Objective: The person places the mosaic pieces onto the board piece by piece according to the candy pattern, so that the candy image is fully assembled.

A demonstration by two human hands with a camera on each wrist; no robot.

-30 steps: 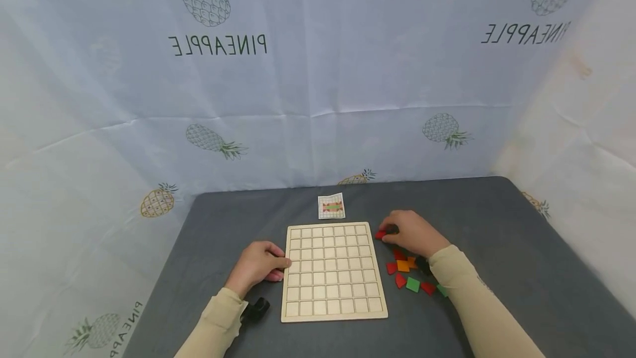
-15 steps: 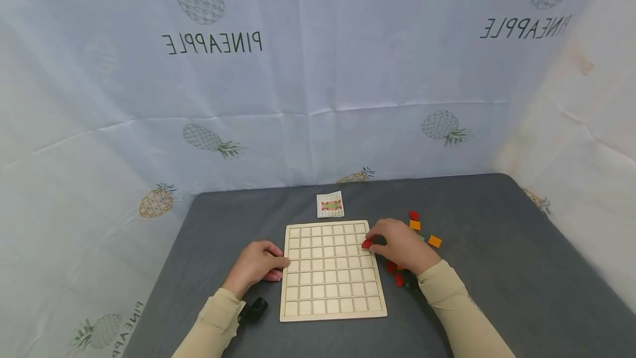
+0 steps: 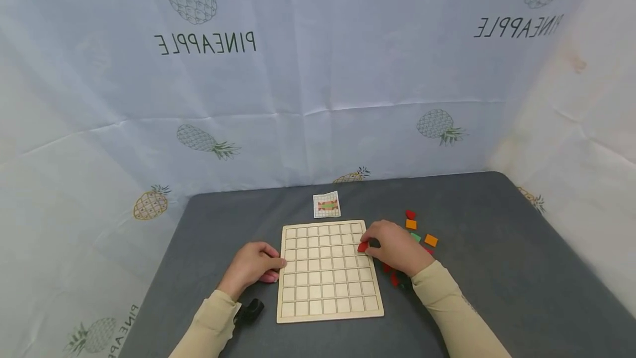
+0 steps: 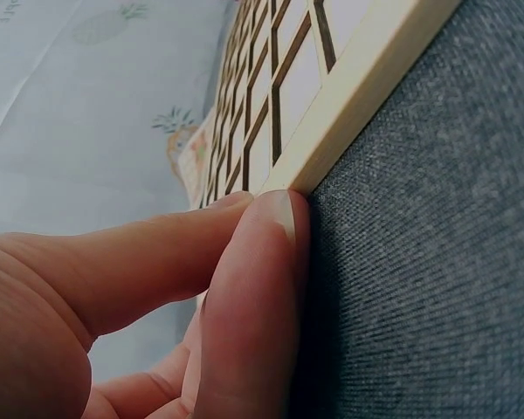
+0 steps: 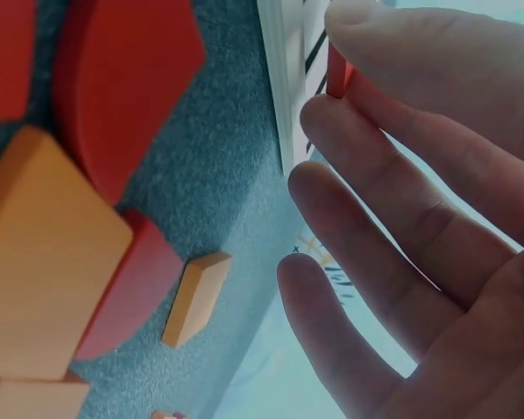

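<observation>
A pale wooden grid board lies on the dark table in the head view. At its left edge, my left hand steadies it. The left wrist view shows thumb and finger pinching the board's rim. Over the upper right edge, my right hand holds a small red tile above the grid cells. In the right wrist view this red tile is seen edge-on between thumb and index finger, while the other fingers extend loosely. Its full outline is hidden by the fingers.
Right of the board lie loose tiles: an orange tile, a green tile, a red tile and several others, partly hidden by my right hand. A small pattern card lies beyond the board. A pineapple-print cloth hangs behind the table.
My right hand has carried the red tile leftward from the loose tiles to the board's right side, uncovering tiles behind it. My left hand stays at the board's edge.
</observation>
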